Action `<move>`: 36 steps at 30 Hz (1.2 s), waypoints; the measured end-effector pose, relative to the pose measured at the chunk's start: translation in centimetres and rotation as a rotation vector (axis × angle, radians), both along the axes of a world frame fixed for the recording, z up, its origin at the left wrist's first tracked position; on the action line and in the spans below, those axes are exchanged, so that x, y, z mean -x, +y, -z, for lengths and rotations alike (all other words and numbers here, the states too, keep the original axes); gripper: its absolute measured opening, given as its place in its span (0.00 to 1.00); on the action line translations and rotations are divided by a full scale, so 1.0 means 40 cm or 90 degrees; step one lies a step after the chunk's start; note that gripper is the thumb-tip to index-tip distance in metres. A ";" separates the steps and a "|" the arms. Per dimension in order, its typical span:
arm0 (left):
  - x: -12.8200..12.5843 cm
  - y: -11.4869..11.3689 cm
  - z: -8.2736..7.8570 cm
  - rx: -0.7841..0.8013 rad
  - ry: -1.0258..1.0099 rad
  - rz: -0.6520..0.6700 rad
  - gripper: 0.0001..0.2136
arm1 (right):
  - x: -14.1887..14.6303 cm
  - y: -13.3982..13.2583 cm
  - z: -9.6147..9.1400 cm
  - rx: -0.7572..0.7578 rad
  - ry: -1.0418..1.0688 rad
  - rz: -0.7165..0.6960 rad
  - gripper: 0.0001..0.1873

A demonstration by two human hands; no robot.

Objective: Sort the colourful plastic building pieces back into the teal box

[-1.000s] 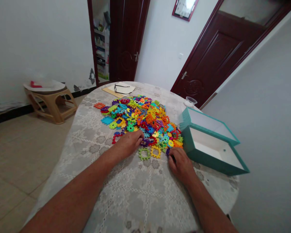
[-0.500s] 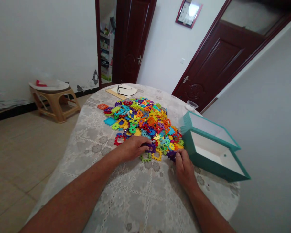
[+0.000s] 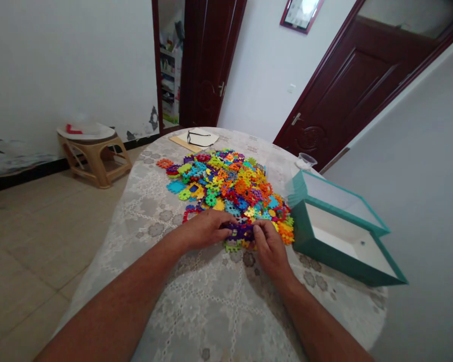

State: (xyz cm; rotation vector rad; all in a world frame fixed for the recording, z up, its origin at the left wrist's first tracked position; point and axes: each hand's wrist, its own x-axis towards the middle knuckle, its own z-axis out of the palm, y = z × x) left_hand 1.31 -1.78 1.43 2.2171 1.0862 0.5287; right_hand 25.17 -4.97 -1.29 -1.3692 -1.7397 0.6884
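Observation:
Between my hands, two purple interlocking plastic pieces (image 3: 242, 232) meet edge to edge at the near side of a heap. My left hand (image 3: 207, 230) pinches the left piece, which has a square opening. At its right end my right hand (image 3: 270, 246) grips the other purple piece; the fingers partly cover it. Whether the two are joined I cannot tell. Just below them lies a light green piece (image 3: 233, 247), partly hidden. The colourful heap of building pieces (image 3: 226, 186) spreads behind my hands, with a red square frame (image 3: 189, 214) left of them.
Two teal boxes (image 3: 347, 246) with white insides stand at the right. Glasses (image 3: 199, 138) rest on paper at the far edge of the cloth-covered table (image 3: 211, 306). A clear plastic cup (image 3: 305, 160) is at the far right, and a stool (image 3: 96, 156) stands on the floor left.
My right hand has moved left with its purple piece, bringing it against the one in my left hand. The left hand keeps its hold. The view has shifted slightly.

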 end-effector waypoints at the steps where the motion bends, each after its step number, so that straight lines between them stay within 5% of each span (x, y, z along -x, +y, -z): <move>1: 0.000 -0.001 -0.002 -0.003 0.005 -0.005 0.11 | -0.004 0.001 0.005 0.005 0.007 0.007 0.15; 7: -0.027 -0.006 0.010 -0.010 -0.011 0.042 0.11 | 0.000 -0.006 0.027 0.074 0.079 -0.019 0.19; 12: -0.035 -0.008 0.015 -0.018 0.016 -0.013 0.09 | 0.015 -0.011 0.038 0.135 0.184 -0.080 0.19; 18: 0.027 0.002 -0.023 -0.050 0.029 -0.067 0.11 | -0.045 0.001 -0.005 -0.118 -0.168 -0.097 0.09; 24: 0.074 0.010 -0.043 -0.008 0.021 -0.008 0.14 | -0.084 -0.001 -0.006 -0.079 -0.492 -0.173 0.04; 29: 0.063 0.005 -0.031 0.030 0.022 0.101 0.15 | -0.072 -0.008 -0.010 -0.117 -0.462 -0.170 0.02; 36: 0.075 -0.001 -0.031 0.067 0.020 0.130 0.16 | -0.029 -0.034 -0.020 -0.259 -0.315 -0.210 0.08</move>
